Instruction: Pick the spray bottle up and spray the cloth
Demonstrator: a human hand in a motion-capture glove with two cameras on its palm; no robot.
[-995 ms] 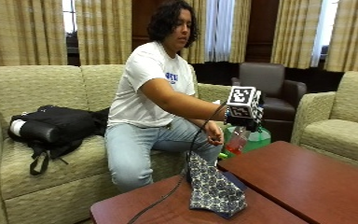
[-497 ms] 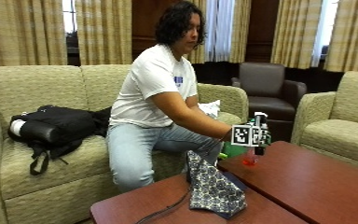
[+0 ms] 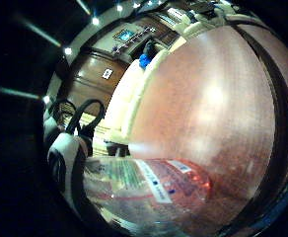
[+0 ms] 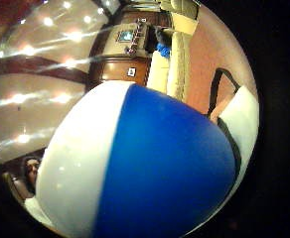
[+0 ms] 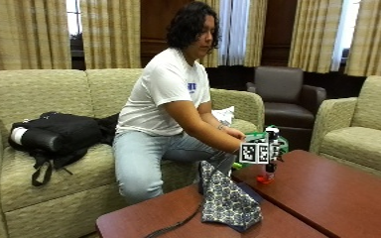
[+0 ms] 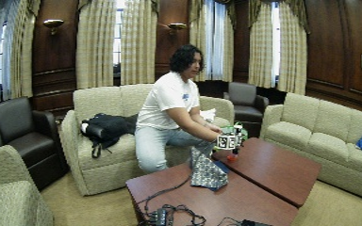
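Hands first: in the outside view, at centre right, the gloved right hand [image 5: 264, 148] has come down from mid-air, and the spray bottle [image 5: 267, 174] now stands on the desk [image 5: 322, 193] near its edge, beside the cloth [image 5: 226, 201]. We judge spraying done. Both palm views show the bottle [image 3: 149, 190] [image 4: 150, 168] close, with open desk beyond, but we cannot tell whether the fingers grasp it.

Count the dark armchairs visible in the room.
2. One armchair stands at the left end of the sofa; the other armchair is behind the person, by the curtains. More may sit outside the views.
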